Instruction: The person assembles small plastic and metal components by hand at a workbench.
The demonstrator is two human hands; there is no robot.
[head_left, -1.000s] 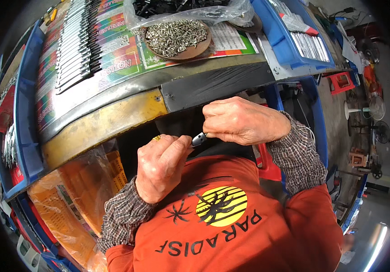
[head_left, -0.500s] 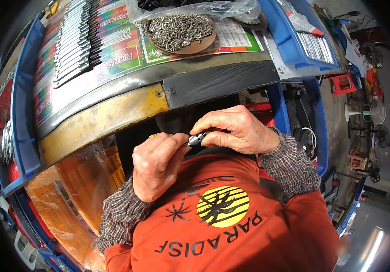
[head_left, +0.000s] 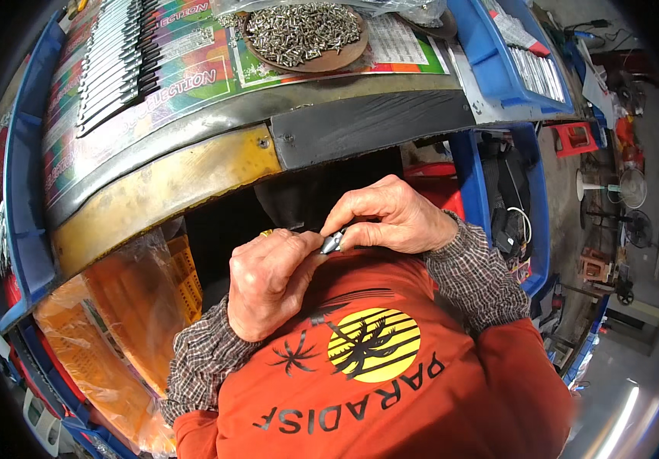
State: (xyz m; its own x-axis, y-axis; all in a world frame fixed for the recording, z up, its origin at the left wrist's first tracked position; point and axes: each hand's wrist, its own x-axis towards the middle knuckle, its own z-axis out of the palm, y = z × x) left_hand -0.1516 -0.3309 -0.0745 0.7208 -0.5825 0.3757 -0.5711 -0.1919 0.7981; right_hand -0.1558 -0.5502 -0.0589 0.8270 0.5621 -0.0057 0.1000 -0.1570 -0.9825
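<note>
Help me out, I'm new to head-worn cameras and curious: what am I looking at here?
There is no machine, just two bare hands. The view looks down from the left of two head-worn fisheye cameras, so straight edges bend. The left hand and right hand hold a small dark-and-silver piece between their fingertips, in front of the bench. On the bench lie a row of metal strips, a brown dish heaped with tiny metal parts, and, at right, a blue tray.
</note>
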